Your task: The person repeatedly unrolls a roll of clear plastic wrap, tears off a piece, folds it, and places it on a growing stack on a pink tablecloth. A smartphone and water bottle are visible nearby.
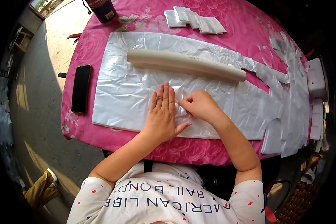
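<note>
You've got thin white plastic sheeting (119, 97) here, glossy and crinkled all over; your pale tube (186, 64) reads smooth and dull, plastic or card, can't tell; the tablecloth (91, 52) shows a soft sheen, the phone (81, 87) smooth, glassy black; your shirt's (156, 181) matt cloth, the floor (44, 123) dull, concrete-like.

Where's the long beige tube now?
Head view: the long beige tube lies atop the flat white plastic sheeting, right of the black phone, just beyond the left hand and right hand.
</note>
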Available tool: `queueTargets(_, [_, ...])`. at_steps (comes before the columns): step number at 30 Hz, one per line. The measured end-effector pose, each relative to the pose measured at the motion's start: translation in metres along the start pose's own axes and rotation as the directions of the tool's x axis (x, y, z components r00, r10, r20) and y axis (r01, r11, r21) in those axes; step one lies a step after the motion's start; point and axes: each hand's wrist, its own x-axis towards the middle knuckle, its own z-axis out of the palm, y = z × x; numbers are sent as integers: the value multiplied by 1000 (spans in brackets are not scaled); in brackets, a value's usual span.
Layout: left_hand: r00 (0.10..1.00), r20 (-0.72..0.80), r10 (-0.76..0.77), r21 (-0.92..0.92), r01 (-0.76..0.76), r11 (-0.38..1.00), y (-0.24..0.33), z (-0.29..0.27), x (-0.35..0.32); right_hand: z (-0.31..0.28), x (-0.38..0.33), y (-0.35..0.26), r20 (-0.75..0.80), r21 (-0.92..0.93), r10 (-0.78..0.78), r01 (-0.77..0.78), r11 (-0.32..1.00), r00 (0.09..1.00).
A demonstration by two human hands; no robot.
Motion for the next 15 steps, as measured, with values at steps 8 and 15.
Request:
queueTargets(8, [1000,31,6,39,-7,999,2,-1,0,10,-25,1,-182,-353,-221,146,924,958])
queueTargets(15, [973,-220,63,-122,-92,988,-7,-12,-24,-4,-42,-24,-52,-658,-312,202,725,949])
